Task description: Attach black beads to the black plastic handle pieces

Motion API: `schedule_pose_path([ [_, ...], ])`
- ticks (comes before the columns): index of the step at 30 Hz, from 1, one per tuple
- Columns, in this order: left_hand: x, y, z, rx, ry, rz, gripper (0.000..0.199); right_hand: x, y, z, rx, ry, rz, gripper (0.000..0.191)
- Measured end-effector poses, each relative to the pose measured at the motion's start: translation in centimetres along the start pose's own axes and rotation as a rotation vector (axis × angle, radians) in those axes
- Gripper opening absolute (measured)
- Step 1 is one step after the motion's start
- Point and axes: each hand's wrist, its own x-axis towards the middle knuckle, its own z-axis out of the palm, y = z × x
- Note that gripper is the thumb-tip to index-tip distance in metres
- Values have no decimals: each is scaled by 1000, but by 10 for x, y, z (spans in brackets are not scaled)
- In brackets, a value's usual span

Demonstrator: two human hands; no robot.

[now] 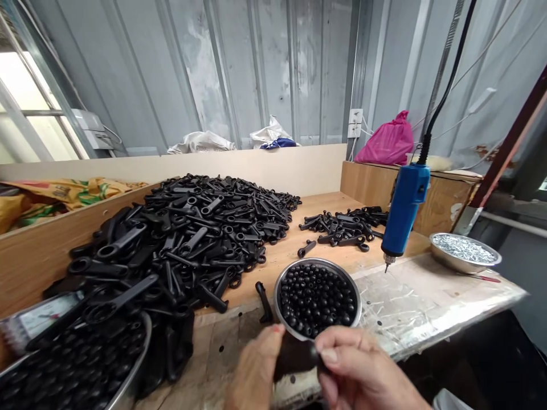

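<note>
Low in the head view, my left hand, blurred by motion, closes round a black plastic crank handle. My right hand pinches the handle's right end between thumb and fingers. Whether a smaller piece sits in that pinch is hidden. Just beyond my hands, a steel bowl holds many black balls. One loose black crank handle lies left of the bowl, and another handle rests behind it.
A large heap of black handles covers the left; a smaller pile lies behind the bowl. A blue electric screwdriver hangs at right, near a bowl of screws. Another bowl of black balls stands front left.
</note>
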Motion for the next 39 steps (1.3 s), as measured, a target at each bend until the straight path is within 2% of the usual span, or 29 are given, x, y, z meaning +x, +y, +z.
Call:
schedule_pose_path([
  [1, 7, -13, -6, 68, 23, -9, 62, 1, -13, 1, -100, 47, -57, 26],
  [3, 18, -43, -17, 326, 20, -47, 50, 12, -38, -5, -374, 191, -225, 27],
  [5, 22, -72, -22, 603, -36, -127, 39, 33, -60, -20, -691, 375, -384, 28],
  [7, 21, -93, -22, 717, -43, -184, 36, 63, -80, -44, -938, 543, -460, 30],
  [10, 17, -104, -18, 752, -21, -195, 36, 108, -106, -80, -1075, 672, -498, 26],
  [13, 13, -103, -16, 759, -38, -191, 38, 128, -116, -95, -1206, 726, -509, 33],
  [14, 12, -103, -16, 756, -51, -191, 39, 127, -113, -94, -1246, 693, -498, 36],
  [16, 10, -103, -17, 742, -87, -192, 43, 115, -102, -81, -1307, 546, -455, 36],
  [18, 11, -102, -17, 720, -122, -203, 47, 95, -87, -61, -1401, 309, -377, 28],
  [21, 19, -93, -16, 666, -177, -220, 44, 65, -73, -32, -1745, -86, -219, 25],
  [23, 30, -83, -13, 597, -236, -201, 43, 53, -72, -21, -1959, -225, -147, 27],
  [28, 67, -60, 5, 362, -465, -95, 46, 54, -71, -13, -1987, -229, -102, 27],
  [30, 77, -59, 13, 287, -534, -98, 34, 57, -67, -12, -1982, -225, -102, 27],
  [32, 80, -63, 15, 227, -554, -163, 17, 55, -64, -12, -1975, -223, -112, 25],
  [35, 74, -69, 4, 110, -482, -343, 6, 47, -66, -14, -1952, -202, -125, 24],
  [39, 52, -62, -29, -204, -275, -641, 9, 34, -74, -19, -1970, -175, -76, 24],
])
